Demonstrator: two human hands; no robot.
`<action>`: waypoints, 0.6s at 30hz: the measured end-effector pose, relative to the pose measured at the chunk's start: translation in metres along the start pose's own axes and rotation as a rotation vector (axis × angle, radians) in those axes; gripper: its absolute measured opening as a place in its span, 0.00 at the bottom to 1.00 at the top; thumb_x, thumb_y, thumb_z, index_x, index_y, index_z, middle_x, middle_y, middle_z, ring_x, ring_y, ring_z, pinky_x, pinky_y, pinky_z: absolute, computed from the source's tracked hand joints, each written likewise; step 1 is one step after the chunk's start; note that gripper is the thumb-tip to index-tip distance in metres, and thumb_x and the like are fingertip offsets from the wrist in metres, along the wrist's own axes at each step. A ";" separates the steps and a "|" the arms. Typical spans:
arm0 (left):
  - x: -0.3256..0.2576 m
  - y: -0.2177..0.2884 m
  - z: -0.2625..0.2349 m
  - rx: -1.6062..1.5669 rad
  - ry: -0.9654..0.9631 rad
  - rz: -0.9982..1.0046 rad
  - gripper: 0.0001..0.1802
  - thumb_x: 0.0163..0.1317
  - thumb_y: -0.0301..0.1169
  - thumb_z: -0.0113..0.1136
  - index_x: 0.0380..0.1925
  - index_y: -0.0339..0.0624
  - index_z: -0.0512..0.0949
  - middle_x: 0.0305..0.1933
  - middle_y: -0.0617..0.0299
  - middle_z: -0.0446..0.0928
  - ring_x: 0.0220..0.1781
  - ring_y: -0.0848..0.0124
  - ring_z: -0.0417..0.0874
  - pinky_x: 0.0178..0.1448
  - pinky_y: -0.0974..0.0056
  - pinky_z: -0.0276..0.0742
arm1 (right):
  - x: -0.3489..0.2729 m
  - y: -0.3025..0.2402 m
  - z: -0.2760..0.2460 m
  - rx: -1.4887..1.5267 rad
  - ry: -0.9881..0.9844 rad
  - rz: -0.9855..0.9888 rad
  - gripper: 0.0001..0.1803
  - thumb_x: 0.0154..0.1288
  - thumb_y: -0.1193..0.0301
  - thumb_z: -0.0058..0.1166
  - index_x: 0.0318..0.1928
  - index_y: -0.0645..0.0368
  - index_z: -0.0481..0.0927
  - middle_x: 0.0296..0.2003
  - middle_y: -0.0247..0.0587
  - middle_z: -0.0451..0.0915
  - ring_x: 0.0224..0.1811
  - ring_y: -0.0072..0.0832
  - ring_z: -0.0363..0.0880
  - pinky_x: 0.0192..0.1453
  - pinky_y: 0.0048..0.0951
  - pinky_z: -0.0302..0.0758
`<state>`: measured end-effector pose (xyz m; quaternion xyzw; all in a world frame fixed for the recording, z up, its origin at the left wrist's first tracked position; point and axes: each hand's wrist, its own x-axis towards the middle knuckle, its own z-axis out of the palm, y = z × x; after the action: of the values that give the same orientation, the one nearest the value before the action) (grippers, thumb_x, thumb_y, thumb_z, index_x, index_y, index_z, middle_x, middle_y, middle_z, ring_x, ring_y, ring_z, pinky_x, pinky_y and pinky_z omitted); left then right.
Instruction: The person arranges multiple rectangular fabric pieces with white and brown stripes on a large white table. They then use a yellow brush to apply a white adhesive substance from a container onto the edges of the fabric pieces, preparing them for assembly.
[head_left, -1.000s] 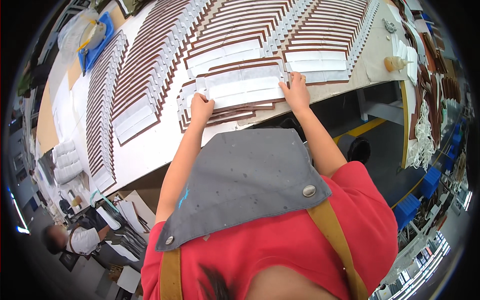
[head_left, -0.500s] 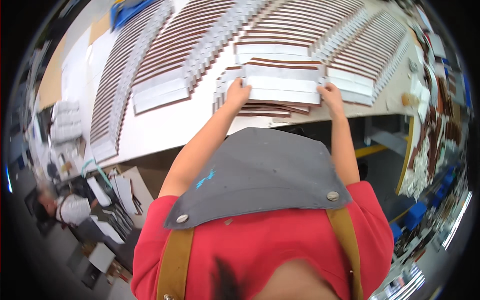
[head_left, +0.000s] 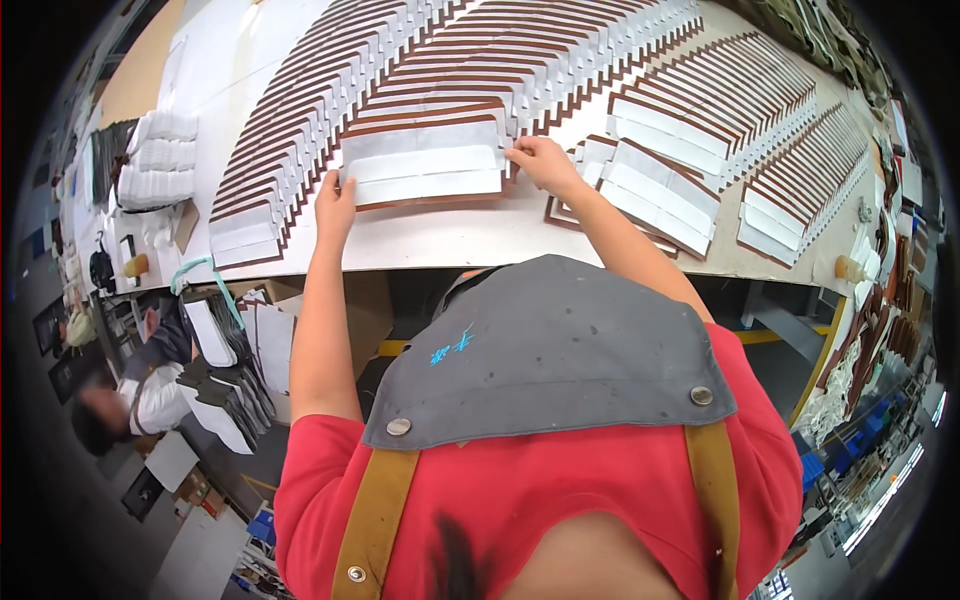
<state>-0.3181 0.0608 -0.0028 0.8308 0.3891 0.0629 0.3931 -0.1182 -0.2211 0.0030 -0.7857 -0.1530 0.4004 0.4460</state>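
Between my two hands is a flat white-backed panel with brown edges [head_left: 425, 165], at the near end of a long row of overlapping panels. My left hand [head_left: 335, 207] grips its left edge, the thumb showing at the side. My right hand [head_left: 543, 164] pinches its right edge with closed fingers. The panel lies low over the table, and I cannot tell whether it rests fully on the row. To the right of my right hand, under my forearm's far side, is a loose stack of similar panels [head_left: 655, 200], lying askew.
More overlapping rows lie on the white table [head_left: 420, 245]: one at the left [head_left: 245, 235], others at the right [head_left: 775, 220]. White bundles [head_left: 160, 155] stand at the left edge. Below left, a person [head_left: 150, 400] sits near hanging dark pieces. Brown strips and white scraps crowd the far right.
Both hands have moved left with a panel, from above the loose stack to the near end of the row beside it. The view has shifted to the right.
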 end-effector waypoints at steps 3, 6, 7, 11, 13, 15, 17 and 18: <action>0.014 -0.011 -0.013 0.091 0.012 -0.004 0.20 0.57 0.35 0.54 0.45 0.33 0.70 0.30 0.54 0.76 0.28 0.67 0.75 0.36 0.65 0.71 | 0.012 -0.005 0.024 0.087 0.042 0.019 0.12 0.55 0.66 0.53 0.25 0.64 0.75 0.18 0.37 0.76 0.19 0.23 0.74 0.26 0.23 0.69; 0.028 -0.025 -0.011 0.132 -0.016 0.052 0.20 0.57 0.35 0.52 0.47 0.33 0.70 0.37 0.49 0.77 0.34 0.61 0.78 0.41 0.63 0.71 | 0.020 0.003 0.033 0.023 0.063 0.028 0.12 0.53 0.66 0.55 0.24 0.63 0.75 0.19 0.37 0.77 0.21 0.22 0.76 0.28 0.23 0.71; 0.031 -0.024 -0.010 0.156 -0.029 0.048 0.20 0.57 0.35 0.52 0.46 0.33 0.70 0.37 0.49 0.77 0.34 0.60 0.78 0.42 0.62 0.71 | 0.022 0.006 0.034 -0.012 0.084 0.025 0.12 0.53 0.65 0.55 0.24 0.62 0.75 0.19 0.37 0.77 0.20 0.22 0.76 0.28 0.23 0.71; 0.034 -0.007 -0.010 0.216 -0.088 0.020 0.19 0.57 0.35 0.52 0.44 0.34 0.71 0.34 0.45 0.76 0.35 0.55 0.77 0.42 0.58 0.71 | 0.022 0.007 0.036 -0.058 0.116 0.055 0.12 0.51 0.64 0.57 0.23 0.61 0.74 0.17 0.36 0.75 0.20 0.22 0.74 0.27 0.23 0.70; 0.035 -0.013 -0.011 0.244 -0.065 0.041 0.18 0.57 0.35 0.52 0.43 0.34 0.71 0.33 0.45 0.76 0.35 0.54 0.77 0.41 0.58 0.71 | 0.019 -0.001 0.036 -0.078 0.107 0.067 0.12 0.51 0.64 0.57 0.23 0.60 0.74 0.17 0.35 0.75 0.19 0.21 0.73 0.25 0.23 0.70; 0.036 -0.017 -0.012 0.232 -0.082 0.031 0.18 0.56 0.36 0.52 0.43 0.34 0.71 0.32 0.45 0.76 0.35 0.53 0.77 0.41 0.57 0.71 | 0.018 -0.004 0.036 -0.090 0.095 0.096 0.13 0.52 0.64 0.57 0.22 0.60 0.73 0.17 0.35 0.74 0.18 0.21 0.72 0.24 0.23 0.69; 0.039 -0.021 -0.012 0.222 -0.106 0.015 0.18 0.56 0.36 0.52 0.43 0.34 0.71 0.32 0.45 0.76 0.35 0.53 0.77 0.41 0.57 0.71 | 0.017 -0.005 0.037 -0.104 0.101 0.089 0.13 0.52 0.64 0.57 0.22 0.60 0.73 0.17 0.34 0.74 0.18 0.21 0.71 0.23 0.23 0.69; 0.038 -0.017 -0.012 0.232 -0.116 0.000 0.18 0.56 0.36 0.52 0.41 0.33 0.71 0.31 0.44 0.76 0.35 0.53 0.77 0.42 0.56 0.70 | 0.016 -0.006 0.038 -0.118 0.109 0.090 0.13 0.52 0.63 0.56 0.22 0.59 0.73 0.17 0.34 0.74 0.17 0.21 0.71 0.23 0.23 0.69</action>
<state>-0.3070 0.1016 -0.0143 0.8728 0.3704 -0.0306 0.3162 -0.1362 -0.1863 -0.0104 -0.8373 -0.1160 0.3670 0.3882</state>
